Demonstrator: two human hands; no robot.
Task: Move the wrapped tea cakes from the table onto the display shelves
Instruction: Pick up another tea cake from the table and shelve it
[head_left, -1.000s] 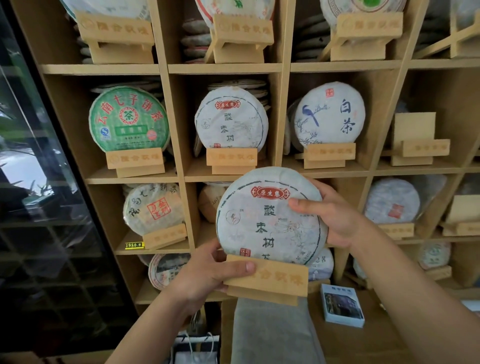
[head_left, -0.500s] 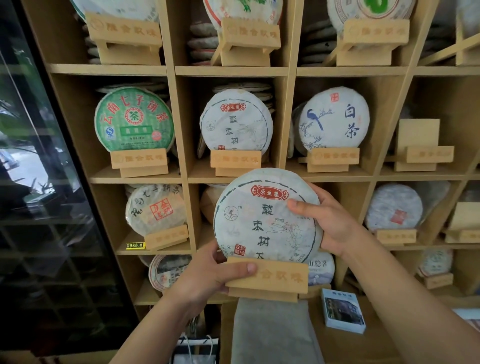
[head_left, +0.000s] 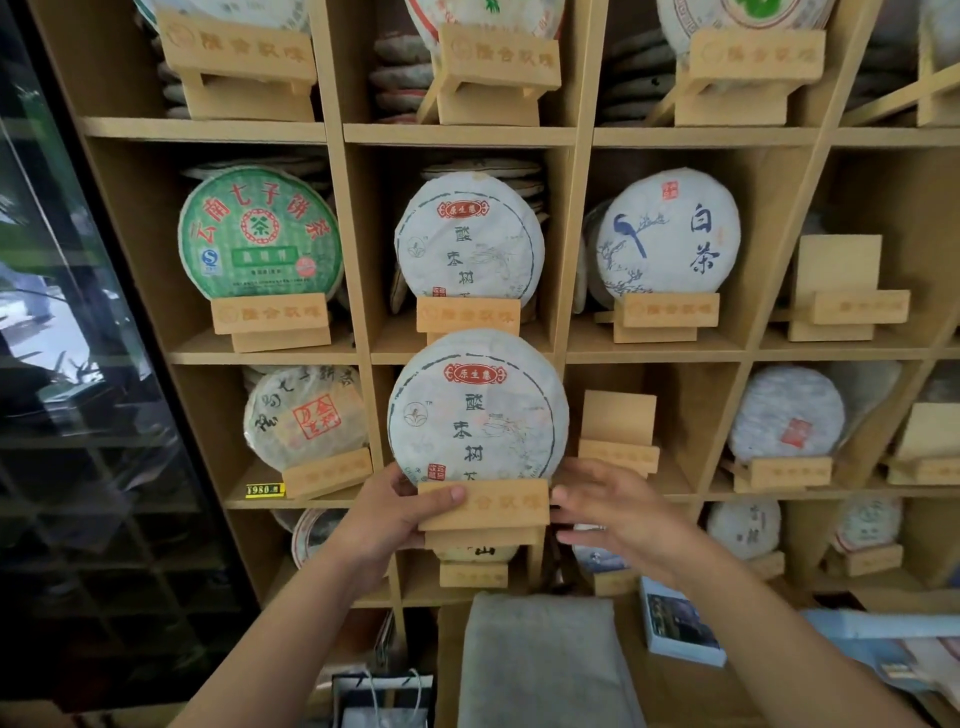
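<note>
- Tea cake (head_left: 477, 410) on its wooden stand (head_left: 483, 506) now sits higher and closer to the display shelves (head_left: 457, 136) than a second ago; it stands in front of the centre compartment of the lower row, at that compartment's front edge.
- Whether the stand's base already bears on the shelf board cannot be determined; the lower block hangs just below the board's front edge.
- Right hand (head_left: 618, 512) has left the cake's right rim, where it gripped half a second ago. It now lies beside the stand's right end, fingers (head_left: 563, 499) straight and loose, holding nothing; contact with the stand cannot be confirmed.
- Left hand (head_left: 395, 514) keeps its grip on the stand's left end, thumb across the front plate, fingers curled behind.
- The cake leans upright in the stand, label outward, beneath an identical cake (head_left: 470, 241) in the compartment above.
- Judgement: placement is near completion. The remaining step is to seat the stand fully on the board and release. With one hand gripping, a tilt could tip the cake forward.
</note>
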